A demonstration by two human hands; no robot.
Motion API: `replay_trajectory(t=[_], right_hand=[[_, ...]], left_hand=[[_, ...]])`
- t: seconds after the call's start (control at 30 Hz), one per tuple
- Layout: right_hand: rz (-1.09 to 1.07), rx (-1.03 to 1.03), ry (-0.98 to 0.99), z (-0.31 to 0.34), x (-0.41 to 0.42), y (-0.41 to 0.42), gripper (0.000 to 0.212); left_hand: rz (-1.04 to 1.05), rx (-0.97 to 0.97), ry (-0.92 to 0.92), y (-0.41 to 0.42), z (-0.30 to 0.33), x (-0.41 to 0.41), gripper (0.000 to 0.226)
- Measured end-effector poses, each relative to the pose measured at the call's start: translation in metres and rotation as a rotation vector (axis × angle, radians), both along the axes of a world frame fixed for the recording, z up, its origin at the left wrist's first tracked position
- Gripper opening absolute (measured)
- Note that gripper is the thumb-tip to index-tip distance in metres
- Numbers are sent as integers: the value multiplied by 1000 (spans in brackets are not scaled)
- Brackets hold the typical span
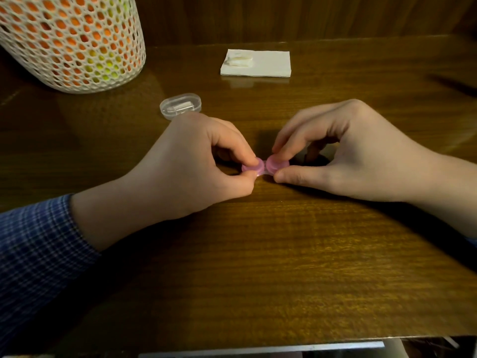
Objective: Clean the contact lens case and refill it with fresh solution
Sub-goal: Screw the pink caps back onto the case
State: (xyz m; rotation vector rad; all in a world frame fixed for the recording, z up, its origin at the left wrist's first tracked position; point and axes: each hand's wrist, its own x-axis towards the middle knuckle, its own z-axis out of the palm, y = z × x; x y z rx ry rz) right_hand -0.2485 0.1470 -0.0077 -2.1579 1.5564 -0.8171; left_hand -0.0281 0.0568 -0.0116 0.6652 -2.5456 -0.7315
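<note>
A small contact lens case (263, 167) with two pink screw caps lies on the wooden table (258, 267) at the middle. My left hand (185, 171) pinches the left pink cap between thumb and forefinger. The right pink cap sits between the curled fingers and thumb of my right hand (343, 153). Both wrists rest on the tabletop. My fingers hide the clear base of the case almost entirely.
A folded white napkin (268, 64) with a small white object (238, 60) on it lies at the back. A clear oval plastic box (180, 105) sits behind my left hand. A tall white mesh holder (69, 40) with orange and yellow contents stands at the back left.
</note>
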Motion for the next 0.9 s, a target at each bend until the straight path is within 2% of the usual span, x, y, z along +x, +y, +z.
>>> replay_trajectory(t=[0.43, 0.9], right_hand=[[14, 12, 17, 3, 3, 0, 14], [21, 100, -71, 6, -4, -3, 18]], left_hand=[[5, 10, -1, -1, -1, 0, 16], [-1, 4, 9, 0, 0, 0, 16]])
